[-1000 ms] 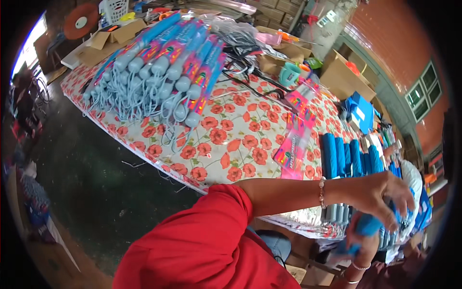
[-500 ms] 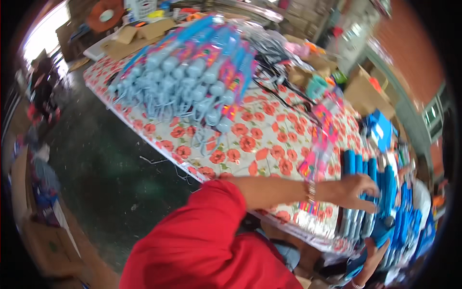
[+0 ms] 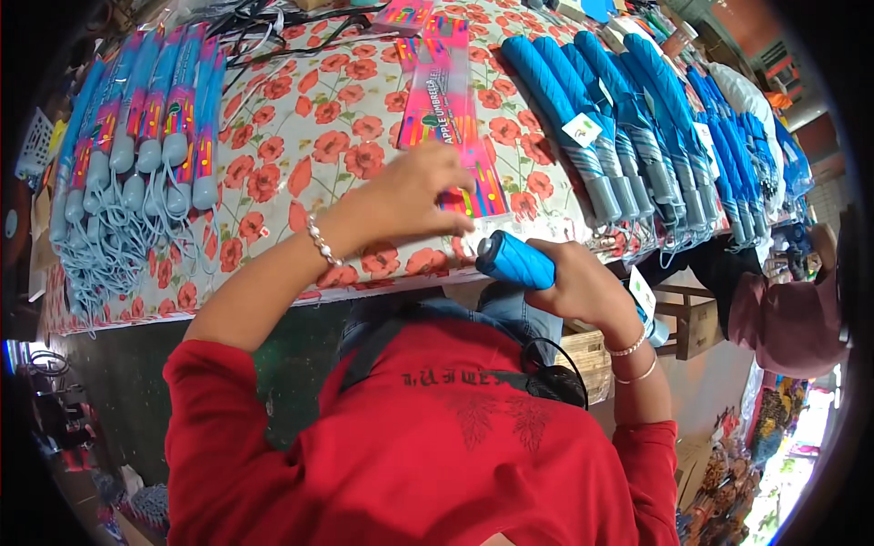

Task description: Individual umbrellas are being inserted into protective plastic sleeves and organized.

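Observation:
My right hand (image 3: 583, 284) is wrapped round a blue folded umbrella (image 3: 517, 261), held above the table's near edge. The umbrella's dark, round end points to the left, and a white tag hangs by my right wrist. My left hand (image 3: 414, 194) is over the table just left of that end, thumb and fingers apart and curved, with nothing seen in it. Beneath and beyond its fingers lie pink printed clear plastic sleeves (image 3: 443, 100). To the right, a row of blue folded umbrellas (image 3: 583, 109) with grey handles rests on the table, some with white tags.
The table has a floral cloth (image 3: 300, 118). At its left lies a pile of sleeved umbrellas (image 3: 137, 118) with light-blue handles and cords. Black straps (image 3: 282, 36) lie at the back. More blue umbrellas (image 3: 728, 155) are at the far right, near another person's sleeve (image 3: 792, 318).
My view has swung right and down over the near table edge. My left hand has come back from the blue umbrellas, and my right hand has brought one umbrella in front of me.

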`<action>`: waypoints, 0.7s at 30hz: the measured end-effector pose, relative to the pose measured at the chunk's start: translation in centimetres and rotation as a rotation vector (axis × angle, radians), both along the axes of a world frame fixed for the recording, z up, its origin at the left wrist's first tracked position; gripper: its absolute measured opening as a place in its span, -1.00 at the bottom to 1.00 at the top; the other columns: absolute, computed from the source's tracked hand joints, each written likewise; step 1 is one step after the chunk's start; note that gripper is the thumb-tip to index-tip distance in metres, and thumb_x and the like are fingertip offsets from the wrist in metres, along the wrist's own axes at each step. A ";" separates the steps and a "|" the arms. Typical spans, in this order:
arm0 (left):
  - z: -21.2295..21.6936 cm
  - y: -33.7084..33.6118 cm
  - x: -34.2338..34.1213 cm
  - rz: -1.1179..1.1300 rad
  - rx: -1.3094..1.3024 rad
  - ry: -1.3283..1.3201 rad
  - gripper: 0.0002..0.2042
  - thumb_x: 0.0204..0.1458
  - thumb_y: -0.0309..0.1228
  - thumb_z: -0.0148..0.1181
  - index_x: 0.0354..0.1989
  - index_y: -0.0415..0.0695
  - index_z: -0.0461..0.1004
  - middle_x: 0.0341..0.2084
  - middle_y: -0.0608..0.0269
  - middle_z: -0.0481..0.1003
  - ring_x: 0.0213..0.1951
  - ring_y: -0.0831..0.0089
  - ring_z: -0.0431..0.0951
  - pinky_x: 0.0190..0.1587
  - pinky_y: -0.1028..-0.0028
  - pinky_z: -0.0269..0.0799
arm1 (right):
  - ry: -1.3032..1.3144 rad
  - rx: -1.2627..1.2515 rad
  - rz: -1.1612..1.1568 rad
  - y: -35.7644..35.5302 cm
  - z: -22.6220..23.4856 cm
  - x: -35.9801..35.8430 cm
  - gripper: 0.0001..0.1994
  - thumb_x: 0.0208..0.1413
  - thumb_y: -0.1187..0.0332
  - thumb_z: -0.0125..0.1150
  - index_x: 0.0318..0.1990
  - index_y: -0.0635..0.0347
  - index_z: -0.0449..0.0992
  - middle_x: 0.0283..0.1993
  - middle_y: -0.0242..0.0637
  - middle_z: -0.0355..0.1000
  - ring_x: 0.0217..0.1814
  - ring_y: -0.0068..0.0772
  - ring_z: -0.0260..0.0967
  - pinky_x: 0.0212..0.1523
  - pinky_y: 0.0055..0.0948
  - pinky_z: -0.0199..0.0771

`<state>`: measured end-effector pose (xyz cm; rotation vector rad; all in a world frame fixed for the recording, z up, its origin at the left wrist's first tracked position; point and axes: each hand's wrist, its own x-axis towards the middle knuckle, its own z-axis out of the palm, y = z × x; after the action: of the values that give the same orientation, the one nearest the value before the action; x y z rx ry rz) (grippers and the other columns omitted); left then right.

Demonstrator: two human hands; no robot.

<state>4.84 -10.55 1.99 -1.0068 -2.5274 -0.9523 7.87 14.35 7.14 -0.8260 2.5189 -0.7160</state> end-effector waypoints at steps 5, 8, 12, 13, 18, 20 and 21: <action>-1.3 1.1 -0.1 -0.025 0.026 0.035 -0.78 -0.12 -0.31 0.23 -0.41 -0.22 0.47 -0.53 0.14 0.39 -0.39 0.22 0.42 -0.25 0.31 0.32 | 0.017 0.022 0.043 0.1 -0.5 -0.3 -0.63 -0.35 0.35 0.19 -0.26 0.26 0.45 -0.55 0.05 0.37 -0.45 0.11 0.36 -0.41 -0.21 0.34; -0.9 1.5 -0.5 -0.031 0.032 0.023 -0.85 -0.07 -0.39 0.17 -0.46 -0.24 0.49 -0.55 0.11 0.39 -0.39 0.22 0.43 -0.30 0.32 0.34 | 0.034 -0.007 0.038 0.1 -0.8 -0.3 -0.61 -0.33 0.34 0.20 -0.23 0.24 0.42 -0.55 0.06 0.37 -0.43 0.14 0.36 -0.40 -0.17 0.33; -0.8 1.0 -1.1 -0.038 0.063 0.011 -0.87 -0.06 -0.44 0.08 -0.46 -0.26 0.48 -0.58 0.05 0.41 -0.44 0.14 0.45 -0.38 0.26 0.35 | 0.086 -0.094 0.060 -1.0 -0.9 -0.2 -0.47 -0.33 0.32 0.19 -0.06 0.19 0.31 -0.55 0.12 0.36 -0.44 0.20 0.35 -0.36 -0.04 0.33; -1.0 0.6 -1.2 -0.034 0.075 0.029 -0.87 -0.06 -0.45 0.06 -0.46 -0.26 0.47 -0.60 0.02 0.41 -0.45 0.10 0.46 -0.38 0.22 0.35 | 0.099 -0.076 0.040 -1.3 -0.5 -0.1 -0.44 -0.33 0.32 0.19 -0.02 0.18 0.28 -0.55 0.13 0.36 -0.44 0.20 0.35 -0.36 -0.04 0.32; -1.5 1.1 -2.5 -0.032 0.121 -0.301 -0.76 -0.12 -0.52 -0.01 -0.25 -0.13 0.50 -0.54 -0.04 0.49 -0.50 0.20 0.54 -0.40 0.32 0.44 | 0.205 -0.043 0.041 -2.1 -1.3 -0.5 -0.19 -0.37 0.33 0.21 0.22 0.04 0.09 -0.58 0.11 0.36 -0.44 0.16 0.37 -0.42 -0.02 0.29; -1.3 0.5 -2.7 -0.133 0.108 -0.290 -0.83 -0.16 -0.53 0.01 -0.43 -0.18 0.54 -0.52 0.08 0.53 -0.48 0.25 0.55 -0.37 0.37 0.44 | 0.144 -0.016 0.019 -2.9 -0.3 -0.3 -0.18 -0.39 0.36 0.24 0.21 0.05 0.11 -0.57 0.09 0.37 -0.44 0.17 0.37 -0.43 -0.05 0.31; -1.3 0.5 -2.6 -0.155 0.146 -0.231 -0.84 -0.22 -0.53 0.04 -0.45 -0.21 0.53 -0.55 0.08 0.52 -0.50 0.28 0.54 -0.40 0.39 0.43 | 0.172 -0.073 0.028 -2.8 -0.7 -0.2 -0.19 -0.40 0.37 0.26 0.20 0.05 0.13 -0.55 0.10 0.38 -0.42 0.18 0.37 -0.40 -0.06 0.34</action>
<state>2.20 -10.04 0.64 -1.1185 -2.5407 -1.3484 7.67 11.53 6.39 -0.9848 2.6401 -0.7609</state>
